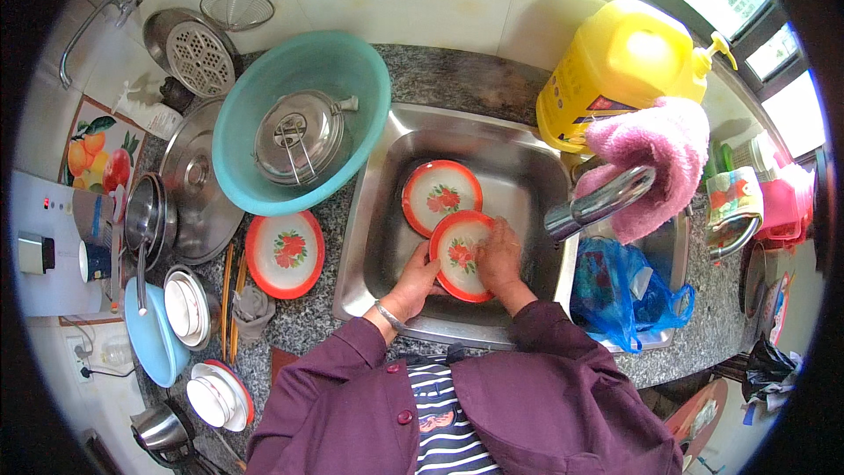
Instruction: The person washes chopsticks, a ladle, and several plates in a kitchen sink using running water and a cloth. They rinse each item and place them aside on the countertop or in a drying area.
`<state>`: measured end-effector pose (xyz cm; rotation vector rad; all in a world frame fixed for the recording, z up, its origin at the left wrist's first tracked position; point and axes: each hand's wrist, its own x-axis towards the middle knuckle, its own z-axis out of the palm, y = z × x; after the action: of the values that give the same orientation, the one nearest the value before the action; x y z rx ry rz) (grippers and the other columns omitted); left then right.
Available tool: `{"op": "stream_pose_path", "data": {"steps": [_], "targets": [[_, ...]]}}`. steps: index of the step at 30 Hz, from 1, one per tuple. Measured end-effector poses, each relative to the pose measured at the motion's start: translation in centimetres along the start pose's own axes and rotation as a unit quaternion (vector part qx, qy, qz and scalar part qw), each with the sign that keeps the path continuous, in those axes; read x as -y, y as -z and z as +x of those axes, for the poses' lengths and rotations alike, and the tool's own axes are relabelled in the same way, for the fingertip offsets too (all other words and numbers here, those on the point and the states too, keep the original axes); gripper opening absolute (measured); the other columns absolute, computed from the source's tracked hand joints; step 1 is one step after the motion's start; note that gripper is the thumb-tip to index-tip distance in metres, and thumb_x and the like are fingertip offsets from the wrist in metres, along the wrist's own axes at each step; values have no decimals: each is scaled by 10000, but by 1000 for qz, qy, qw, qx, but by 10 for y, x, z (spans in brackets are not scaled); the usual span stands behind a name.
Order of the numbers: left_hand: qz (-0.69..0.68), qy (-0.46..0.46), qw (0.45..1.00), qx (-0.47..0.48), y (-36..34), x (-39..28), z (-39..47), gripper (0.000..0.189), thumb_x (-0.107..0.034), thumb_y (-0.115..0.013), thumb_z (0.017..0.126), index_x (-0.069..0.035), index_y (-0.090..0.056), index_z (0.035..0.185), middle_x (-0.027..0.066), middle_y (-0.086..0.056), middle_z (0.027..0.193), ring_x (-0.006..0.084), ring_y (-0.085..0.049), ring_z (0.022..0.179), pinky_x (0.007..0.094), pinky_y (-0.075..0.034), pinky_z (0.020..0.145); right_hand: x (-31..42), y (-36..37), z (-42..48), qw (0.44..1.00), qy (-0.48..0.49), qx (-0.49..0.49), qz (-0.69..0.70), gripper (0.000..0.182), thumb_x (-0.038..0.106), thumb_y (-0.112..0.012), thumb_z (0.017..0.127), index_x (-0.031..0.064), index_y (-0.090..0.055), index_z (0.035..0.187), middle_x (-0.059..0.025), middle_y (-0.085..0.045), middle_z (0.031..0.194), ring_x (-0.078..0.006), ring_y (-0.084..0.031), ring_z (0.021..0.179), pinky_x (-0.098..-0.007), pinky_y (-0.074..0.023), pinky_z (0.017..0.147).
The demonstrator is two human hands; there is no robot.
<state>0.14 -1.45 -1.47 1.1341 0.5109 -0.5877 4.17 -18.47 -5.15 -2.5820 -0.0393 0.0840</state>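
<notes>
Over the stainless steel sink basin [389,145], my left hand [412,284] grips the left edge of a red-rimmed enamel plate with a flower print [461,237]. My right hand [502,257] lies against the right side of that plate, its fingers partly over the surface. A second red-rimmed plate [432,178] is in the basin, partly under the held one. On the granite counter left of the sink lies another such plate [264,254]. The chrome faucet [573,214] points over the basin's right side; whether water runs cannot be told.
A teal plastic basin [369,99] with a lidded metal container stands at the back left. Bowls [181,310], chopsticks [227,303] and pans [145,211] sit at the left. Right are a yellow pump jug [613,59], a pink towel [679,138] and a blue plastic bag [610,290].
</notes>
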Motion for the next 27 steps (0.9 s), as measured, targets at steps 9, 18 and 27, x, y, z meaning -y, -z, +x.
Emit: {"op": "stream_pose_path", "data": {"steps": [9,18,27], "targets": [[-44,-60,993,-86,12,2,-2,393,-110,-463,908,-106,-352,1285,93,-515,1161,219,-589,957,355,-556,675,3,-14,-28,925,290,166,183,418,80,-586,788,26,-500,1192,-200,-428,1294,-371,-409,1199,-424,-343,1003],[13,-76,994,-72,-1,-3,-13,357,-108,-455,901,-82,-385,1250,105,-505,1162,220,-570,986,312,-568,587,21,-20,-20,929,337,96,117,461,97,-595,780,58,-475,1224,-215,-412,1295,-384,-367,1232,-451,-270,1043],[33,-84,995,-47,-3,-12,-16,353,-80,-445,891,-60,-395,1240,110,-518,1148,213,-609,894,295,-564,559,26,-10,-18,949,300,45,82,479,187,-625,764,47,-480,1199,-212,-374,1315,-379,-391,1194,-465,-311,1005]]}}
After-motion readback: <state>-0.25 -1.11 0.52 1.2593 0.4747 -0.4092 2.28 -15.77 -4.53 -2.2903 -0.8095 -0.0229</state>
